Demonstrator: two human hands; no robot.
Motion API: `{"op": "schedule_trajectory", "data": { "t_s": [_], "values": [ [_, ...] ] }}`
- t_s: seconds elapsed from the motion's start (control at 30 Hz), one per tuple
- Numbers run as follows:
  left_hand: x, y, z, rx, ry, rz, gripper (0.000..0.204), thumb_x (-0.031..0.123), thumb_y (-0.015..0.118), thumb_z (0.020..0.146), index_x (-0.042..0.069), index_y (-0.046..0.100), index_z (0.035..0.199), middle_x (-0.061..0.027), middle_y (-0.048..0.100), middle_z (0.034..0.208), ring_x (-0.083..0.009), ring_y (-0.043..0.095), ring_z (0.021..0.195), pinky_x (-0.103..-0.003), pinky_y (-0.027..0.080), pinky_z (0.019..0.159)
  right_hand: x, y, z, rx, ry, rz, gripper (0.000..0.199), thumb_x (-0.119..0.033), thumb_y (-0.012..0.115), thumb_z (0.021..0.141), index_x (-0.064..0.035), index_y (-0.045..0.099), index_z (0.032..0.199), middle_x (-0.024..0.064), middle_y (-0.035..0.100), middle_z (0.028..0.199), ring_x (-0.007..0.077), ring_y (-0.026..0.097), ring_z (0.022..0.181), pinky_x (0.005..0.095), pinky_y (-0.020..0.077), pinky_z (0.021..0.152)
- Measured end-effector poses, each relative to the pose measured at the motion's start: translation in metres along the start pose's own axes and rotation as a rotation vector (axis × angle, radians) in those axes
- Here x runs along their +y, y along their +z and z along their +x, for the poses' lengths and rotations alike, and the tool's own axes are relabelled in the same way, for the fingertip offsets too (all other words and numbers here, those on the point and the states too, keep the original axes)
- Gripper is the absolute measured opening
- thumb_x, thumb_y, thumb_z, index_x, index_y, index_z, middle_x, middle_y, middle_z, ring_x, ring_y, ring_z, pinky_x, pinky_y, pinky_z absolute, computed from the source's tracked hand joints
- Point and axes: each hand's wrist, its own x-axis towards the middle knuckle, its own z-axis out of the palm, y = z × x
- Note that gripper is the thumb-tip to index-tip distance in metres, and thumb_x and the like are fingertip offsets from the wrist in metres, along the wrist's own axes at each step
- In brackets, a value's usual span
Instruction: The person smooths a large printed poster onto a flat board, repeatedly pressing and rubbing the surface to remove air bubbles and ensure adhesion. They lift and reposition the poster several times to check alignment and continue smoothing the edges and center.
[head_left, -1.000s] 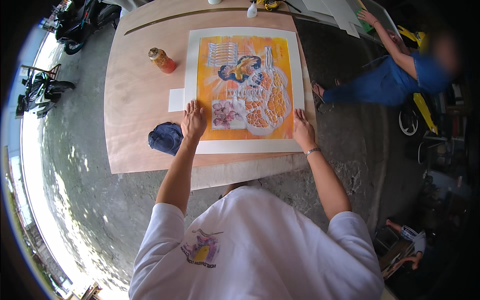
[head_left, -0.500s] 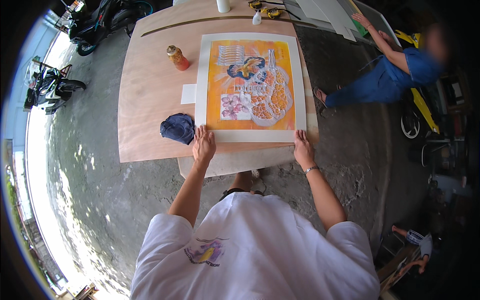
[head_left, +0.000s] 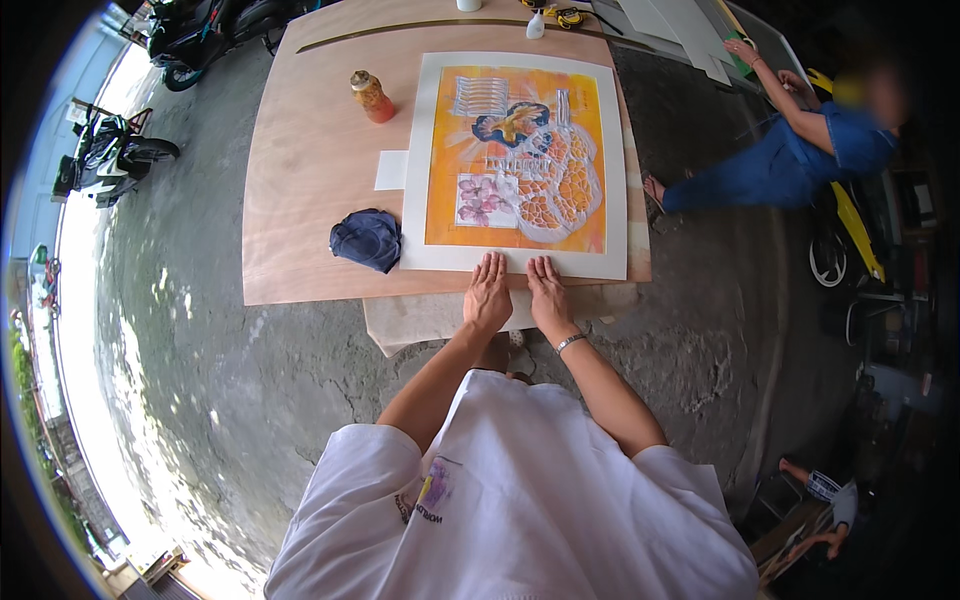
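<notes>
An orange and yellow artwork with a white lace-like shape, a dark blue flower and pink blossoms [head_left: 484, 200] lies flat, framed by a wide white mat [head_left: 425, 258]. On the mat's near border, close to its middle, my left hand [head_left: 488, 292] rests with fingers stretched flat. Beside it, a little apart, my right hand [head_left: 546, 290] lies the same way, a bracelet on its wrist. Neither hand grips anything. Left of the mat's near corner sits a crumpled dark blue cloth [head_left: 366, 240]. A small white card [head_left: 391, 170] touches or nearly touches the mat's left edge.
The plywood board [head_left: 300, 180] carries a bottle of orange liquid [head_left: 372, 97], a long thin strip [head_left: 420, 36], a small white bottle [head_left: 536, 25] and a yellow tape measure [head_left: 570, 17]. Right of it stands a person in blue [head_left: 800, 150]. Motorcycles [head_left: 110, 155] are parked at left.
Both my hands have slid inward along the mat's near border, from its two corners to near its middle. The person at right still reaches toward the panels.
</notes>
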Motion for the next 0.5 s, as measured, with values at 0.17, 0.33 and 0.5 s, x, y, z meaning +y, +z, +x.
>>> {"op": "schedule_trajectory", "data": {
  "t_s": [0.17,0.33,0.5],
  "values": [
    [-0.001,-0.014,0.008,-0.078,0.039,-0.017,0.057,0.013,0.05,0.097,0.0,0.045,0.152,-0.0212,0.047,0.156,-0.0361,0.04,0.149,-0.052,0.03,0.123,-0.014,0.003,0.007,-0.032,-0.012,0.039,0.055,-0.004,0.045,0.097,-0.0052,0.048,0.152,0.0144,0.048,0.157,0.0307,0.04,0.15,0.0464,0.0313,0.124],
    [-0.056,-0.042,-0.012,0.031,-0.142,0.139,0.058,0.02,0.052,0.098,0.001,0.045,0.152,-0.02,0.046,0.157,-0.0343,0.04,0.149,-0.052,0.031,0.122,0.036,-0.034,-0.017,0.02,0.124,-0.022,0.049,-0.007,0.048,0.103,-0.0069,0.048,0.152,0.0138,0.046,0.158,0.0288,0.039,0.15,0.0481,0.031,0.123],
    [-0.106,-0.064,-0.015,0.111,-0.246,0.209,0.059,0.024,0.047,0.103,-0.009,0.039,0.152,-0.0297,0.043,0.155,-0.0424,0.039,0.148,-0.052,0.03,0.122,0.099,-0.072,-0.034,0.037,0.26,-0.151,0.05,-0.008,0.047,0.104,-0.0065,0.045,0.153,0.0129,0.045,0.16,0.0285,0.038,0.151,0.0479,0.029,0.124]
  ]
}}
